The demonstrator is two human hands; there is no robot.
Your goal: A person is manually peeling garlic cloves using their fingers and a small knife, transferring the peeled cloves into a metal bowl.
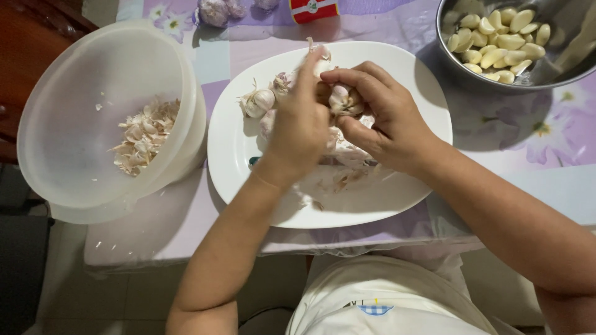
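1. A counter (546, 180) under a lilac flowered plastic cloth carries a white oval ceramic plate (410, 192).
2. Above the plate, both hands grip a purple-white garlic head (343, 101): right hand (388, 118) pinching it, left hand (301, 127) closed against it.
3. More unpeeled garlic heads (261, 102) lie just left of the hands.
4. A translucent white plastic bowl (74, 93) holds papery skins; a round steel bowl (459, 68) holds peeled cloves.

We see a table (534, 167) covered in a pale purple floral cloth, dark wooden furniture (25, 43) beyond its left edge, and light floor tiles (105, 298) below.
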